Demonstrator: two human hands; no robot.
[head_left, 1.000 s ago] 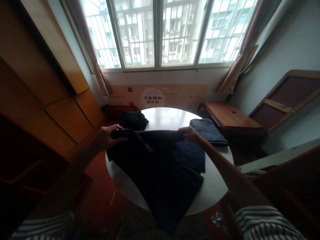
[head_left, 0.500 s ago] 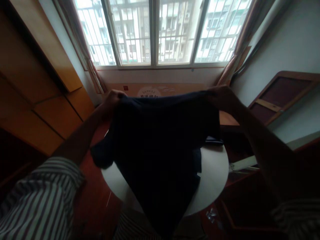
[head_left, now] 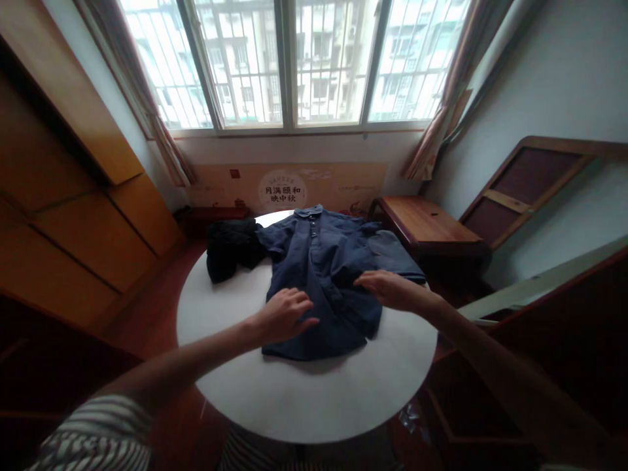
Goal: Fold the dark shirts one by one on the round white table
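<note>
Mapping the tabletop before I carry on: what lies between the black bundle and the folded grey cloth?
In the head view, the spread blue shirt lies between the black bundle and the folded grey cloth.

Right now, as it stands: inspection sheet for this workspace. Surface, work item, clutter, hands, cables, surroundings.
Surface: round white table, near part of the top bare.
Work item: dark blue short-sleeved shirt, spread front up, collar at the far end, hem towards the person, some wrinkles.
Clutter: black cloth heap left of the shirt; folded grey-blue cloth to its right; crumpled shiny item low by the table's right side, not identifiable.
Hands: left hand over the lower shirt, thumb apart; right hand at its right side, fingers bent; contact unclear for both.
Cables: nothing seen on the tabletop.
Surroundings: barred window ahead; orange cabinets left; low wooden table right.
</note>
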